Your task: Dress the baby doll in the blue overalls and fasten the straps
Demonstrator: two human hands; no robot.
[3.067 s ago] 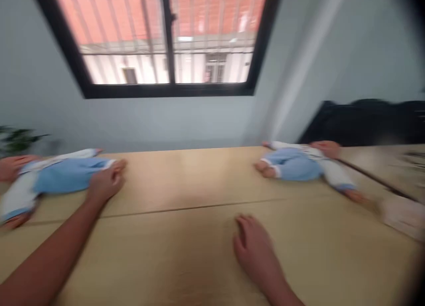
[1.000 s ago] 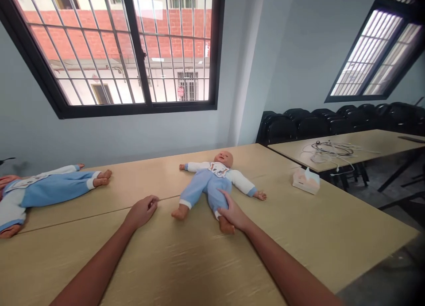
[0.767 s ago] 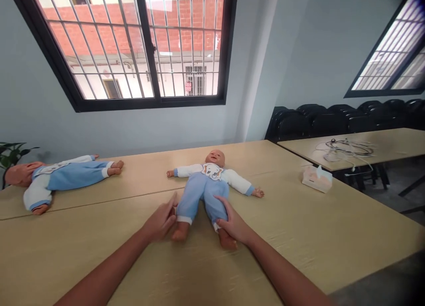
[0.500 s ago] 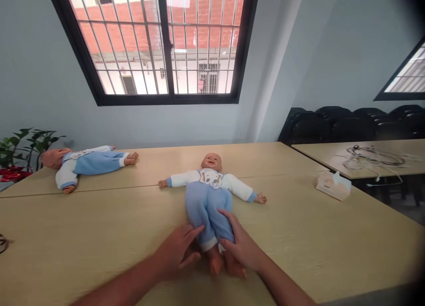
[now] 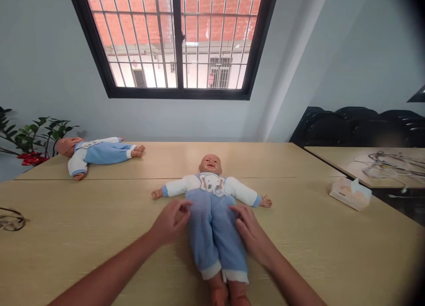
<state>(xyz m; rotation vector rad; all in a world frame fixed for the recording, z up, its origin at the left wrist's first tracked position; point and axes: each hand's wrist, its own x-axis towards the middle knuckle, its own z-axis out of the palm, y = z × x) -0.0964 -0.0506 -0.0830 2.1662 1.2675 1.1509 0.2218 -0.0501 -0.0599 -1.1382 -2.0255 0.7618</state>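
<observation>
A baby doll [image 5: 212, 222] lies on its back on the table, arms spread wide and feet towards me. It wears blue trousers and a white-sleeved top with an animal face on the chest. Beside the hip at the doll's left in the picture, my left hand [image 5: 170, 222] is open, its thumb and fingers curved and apart. My right hand [image 5: 253, 235] is open along the opposite hip, fingertips at the edge of the blue cloth. Whether the fingertips press on the cloth I cannot tell.
Another doll [image 5: 106, 153] in similar clothes lies at the far left, near a potted plant [image 5: 40, 135]. A tissue box [image 5: 350, 193] stands at the right. Cables [image 5: 395, 164] lie on a second table, and a dark cord [image 5: 12, 219] is at the left edge.
Both hands have moved up from the doll's lower legs to its hips. The trouser legs now lie straighter and flatter. The camera view has shifted slightly.
</observation>
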